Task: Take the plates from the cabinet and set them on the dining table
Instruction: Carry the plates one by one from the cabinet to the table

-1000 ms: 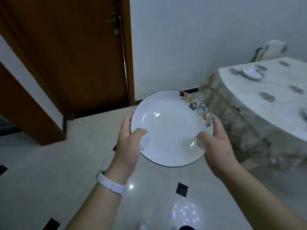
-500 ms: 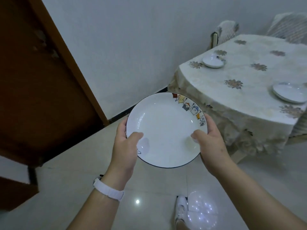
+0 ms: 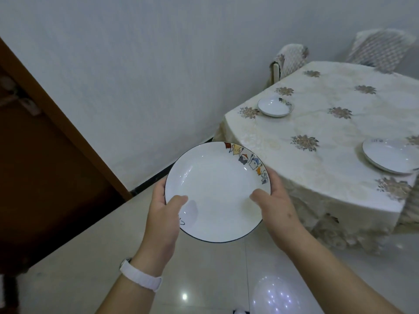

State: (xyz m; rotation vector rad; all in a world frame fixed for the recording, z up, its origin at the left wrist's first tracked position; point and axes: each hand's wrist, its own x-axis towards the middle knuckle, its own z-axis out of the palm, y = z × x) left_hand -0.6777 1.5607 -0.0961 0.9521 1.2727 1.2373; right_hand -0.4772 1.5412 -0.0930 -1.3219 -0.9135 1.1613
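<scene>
I hold a white plate point(image 3: 217, 191) with a dark rim and small coloured figures along its upper right edge, level above the floor. My left hand point(image 3: 162, 214) grips its left rim, thumb on top. My right hand point(image 3: 275, 206) grips the right rim, thumb lying inside the plate. The dining table point(image 3: 317, 168), covered with a cream flowered cloth, stands to the right. Two white plates lie on it: a small one point(image 3: 274, 106) near the far left corner and another point(image 3: 391, 156) at the right edge of view.
A brown wooden door point(image 3: 45, 177) fills the left side. A pale wall point(image 3: 158, 75) is ahead. Two covered chairs point(image 3: 290, 60) point(image 3: 381, 48) stand behind the table. Glossy floor tiles point(image 3: 79, 268) lie below.
The view has swung right: the door has slid off to the left and the table with its two plates has come closer. My hands keep the same hold on the plate.
</scene>
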